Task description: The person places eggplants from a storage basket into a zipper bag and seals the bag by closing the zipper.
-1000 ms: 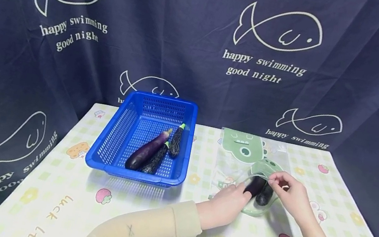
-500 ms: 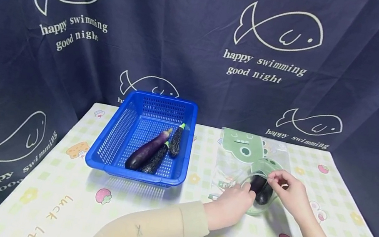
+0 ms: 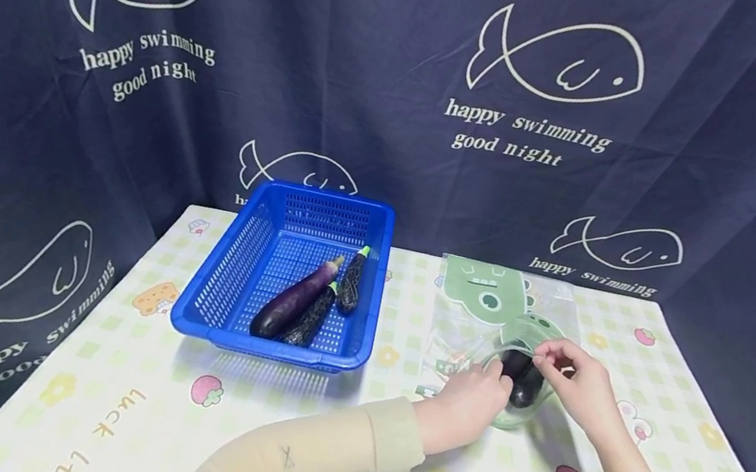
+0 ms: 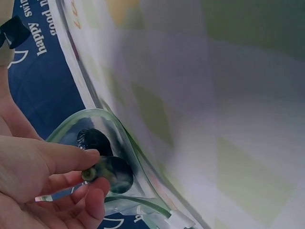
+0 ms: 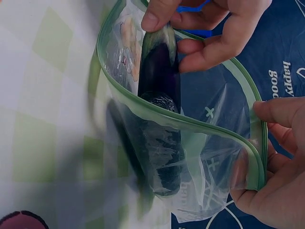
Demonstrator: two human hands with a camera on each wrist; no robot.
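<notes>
My left hand point(image 3: 467, 408) pinches the stem end of a purple eggplant point(image 5: 159, 71) between thumb and fingers at the mouth of a clear zip bag point(image 3: 480, 305). The bag has a green dinosaur print and a green zip rim point(image 5: 171, 117). My right hand point(image 3: 582, 390) pinches the right side of that rim, and the mouth gapes wide. Beside the held eggplant, a dark eggplant in netting point(image 4: 93, 139) lies inside the bag. The held eggplant's lower part runs down into the bag, seen through the clear plastic in the right wrist view.
A blue perforated basket point(image 3: 182, 311) stands left of the bag. It holds a purple eggplant point(image 3: 294, 301) and two netted dark eggplants with green ends point(image 3: 351, 282). A checkered cloth covers the table point(image 3: 284, 422); a dark fish-print curtain point(image 3: 404, 89) hangs behind it.
My left hand has shifted slightly right and forward toward the bag, and the pinched eggplant has moved further in. My right hand keeps its hold on the rim almost unmoved.
</notes>
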